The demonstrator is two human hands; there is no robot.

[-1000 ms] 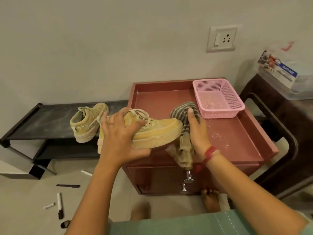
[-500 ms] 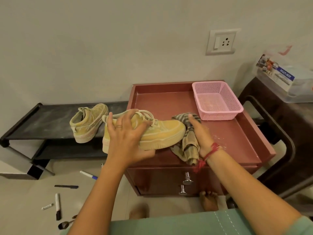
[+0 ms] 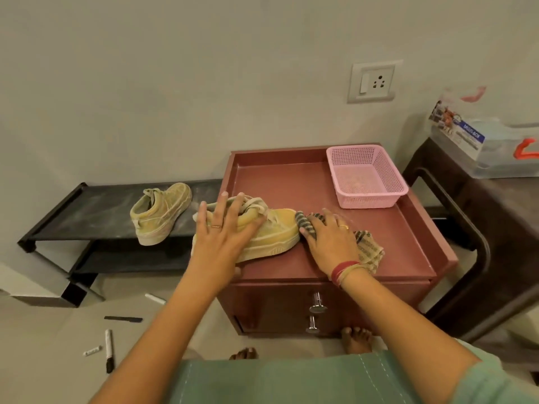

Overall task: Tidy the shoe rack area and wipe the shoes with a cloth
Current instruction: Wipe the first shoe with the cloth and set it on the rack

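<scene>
A yellow sneaker (image 3: 271, 233) lies on the top of the maroon cabinet (image 3: 388, 246), toe to the right. My left hand (image 3: 223, 231) rests on its heel and collar with the fingers spread and fairly straight. My right hand (image 3: 329, 243) lies flat on a striped brown-grey cloth (image 3: 369, 252) and presses it down on the cabinet against the sneaker's toe. The second yellow sneaker (image 3: 160, 214) stands alone on the black shoe rack (image 3: 87, 217) to the left.
A pink mesh basket (image 3: 392, 189) sits at the cabinet's back right corner. Markers (image 3: 108, 349) and a white pen (image 3: 155, 298) lie on the floor at the left. A dark table (image 3: 478, 228) with a plastic box (image 3: 493, 147) stands to the right. My bare feet (image 3: 355, 339) are by the cabinet's base.
The sneaker came down from the air onto the cabinet top. My right hand lowered the hanging cloth and now lies flat on it beside the toe.
</scene>
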